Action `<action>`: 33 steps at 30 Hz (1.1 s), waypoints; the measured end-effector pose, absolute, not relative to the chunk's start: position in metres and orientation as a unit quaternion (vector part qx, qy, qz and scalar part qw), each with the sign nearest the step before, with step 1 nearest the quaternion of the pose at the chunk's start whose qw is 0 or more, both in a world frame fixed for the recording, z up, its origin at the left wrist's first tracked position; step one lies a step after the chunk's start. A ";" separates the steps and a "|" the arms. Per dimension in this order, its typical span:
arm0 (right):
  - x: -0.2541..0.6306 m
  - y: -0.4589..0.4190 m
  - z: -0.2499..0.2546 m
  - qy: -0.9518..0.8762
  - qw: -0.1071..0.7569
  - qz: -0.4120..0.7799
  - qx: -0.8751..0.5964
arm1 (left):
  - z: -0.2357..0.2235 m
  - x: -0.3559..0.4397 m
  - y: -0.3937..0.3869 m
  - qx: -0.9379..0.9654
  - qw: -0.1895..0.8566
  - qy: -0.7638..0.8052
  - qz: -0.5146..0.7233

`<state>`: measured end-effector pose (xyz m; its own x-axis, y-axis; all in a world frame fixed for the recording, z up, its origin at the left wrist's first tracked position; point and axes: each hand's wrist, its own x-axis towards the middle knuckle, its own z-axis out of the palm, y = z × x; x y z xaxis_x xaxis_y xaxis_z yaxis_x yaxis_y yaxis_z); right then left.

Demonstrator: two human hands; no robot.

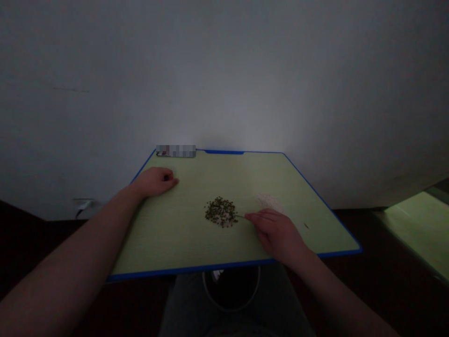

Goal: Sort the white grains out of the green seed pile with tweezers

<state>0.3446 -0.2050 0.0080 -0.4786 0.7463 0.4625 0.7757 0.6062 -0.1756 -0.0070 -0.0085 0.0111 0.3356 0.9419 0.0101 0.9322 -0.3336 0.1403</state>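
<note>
Pinched in my right hand (277, 232) is a thin stick-like tool (240, 216); I cannot tell whether it has one prong or two. Its tip points left, at the edge of a pile of small dark green beans (219, 210) mixed with pale grains. A spread of white, rice-like grains (269, 202) lies just beyond my right hand, partly hidden by it. My left hand (157, 181) rests on the left side of the table, loosely curled, with nothing visible in it.
The pale green folding table (168, 250) has a blue rim and stands against a grey wall. A flat rectangular item (177, 151), partly blurred out, lies at the back left. A small dark sliver (306, 226) is at the right. Below the front edge sits a round bin (231, 309).
</note>
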 end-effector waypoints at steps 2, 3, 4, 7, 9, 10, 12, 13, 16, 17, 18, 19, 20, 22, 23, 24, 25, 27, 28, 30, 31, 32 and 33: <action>0.345 -0.205 0.008 -0.864 0.261 -0.026 -0.429 | 0.010 -0.008 -0.007 0.817 0.059 0.572 0.046; 0.345 -0.206 0.008 -0.868 0.263 -0.022 -0.422 | 0.010 -0.008 -0.006 0.817 0.060 0.571 0.047; 0.346 -0.207 0.008 -0.870 0.265 -0.019 -0.414 | 0.010 -0.009 -0.005 0.818 0.060 0.571 0.047; 0.350 -0.214 0.010 -0.871 0.276 -0.016 -0.405 | 0.010 -0.009 -0.004 0.818 0.062 0.570 0.050; 0.353 -0.219 0.011 -0.867 0.283 -0.023 -0.410 | 0.011 -0.008 -0.003 0.815 0.067 0.573 0.050; 0.355 -0.220 0.012 -0.864 0.284 -0.027 -0.414 | 0.012 -0.008 -0.003 0.814 0.070 0.575 0.049; 0.357 -0.222 0.013 -0.862 0.282 -0.035 -0.419 | 0.014 -0.007 -0.003 0.812 0.075 0.576 0.049; 0.358 -0.222 0.014 -0.863 0.281 -0.038 -0.418 | 0.015 -0.007 -0.003 0.813 0.076 0.575 0.051; 0.357 -0.223 0.015 -0.866 0.277 -0.048 -0.413 | 0.018 -0.005 -0.002 0.815 0.077 0.573 0.051; 0.356 -0.223 0.015 -0.867 0.275 -0.050 -0.413 | 0.019 -0.005 -0.002 0.814 0.079 0.573 0.049; 0.356 -0.223 0.015 -0.867 0.272 -0.052 -0.415 | 0.020 -0.004 -0.002 0.815 0.081 0.572 0.050; 0.355 -0.223 0.014 -0.867 0.270 -0.054 -0.415 | 0.020 -0.004 -0.002 0.814 0.083 0.572 0.049; 0.354 -0.223 0.014 -0.868 0.268 -0.054 -0.415 | 0.020 -0.003 -0.001 0.815 0.084 0.571 0.051; 0.352 -0.222 0.014 -0.869 0.268 -0.057 -0.413 | 0.021 -0.003 -0.001 0.816 0.083 0.570 0.054; 0.352 -0.221 0.014 -0.868 0.267 -0.059 -0.414 | 0.021 -0.002 -0.001 0.816 0.081 0.569 0.056; 0.351 -0.220 0.014 -0.866 0.266 -0.062 -0.418 | 0.022 -0.002 0.000 0.817 0.082 0.568 0.057; 0.351 -0.219 0.014 -0.864 0.264 -0.065 -0.423 | 0.022 -0.001 0.000 0.818 0.083 0.566 0.058; 0.351 -0.217 0.016 -0.858 0.263 -0.071 -0.435 | 0.023 -0.001 0.000 0.818 0.086 0.565 0.059; 0.352 -0.217 0.017 -0.855 0.261 -0.074 -0.441 | 0.024 0.000 0.000 0.818 0.085 0.566 0.059; 0.354 -0.214 0.019 -0.849 0.256 -0.076 -0.457 | 0.024 0.000 0.001 0.817 0.085 0.568 0.058; 0.355 -0.213 0.020 -0.844 0.252 -0.077 -0.467 | 0.024 0.000 0.001 0.817 0.084 0.568 0.056; 0.355 -0.213 0.021 -0.840 0.248 -0.078 -0.477 | 0.024 0.000 0.001 0.816 0.081 0.570 0.056; 0.355 -0.212 0.021 -0.836 0.247 -0.081 -0.483 | 0.023 0.000 0.001 0.816 0.079 0.570 0.056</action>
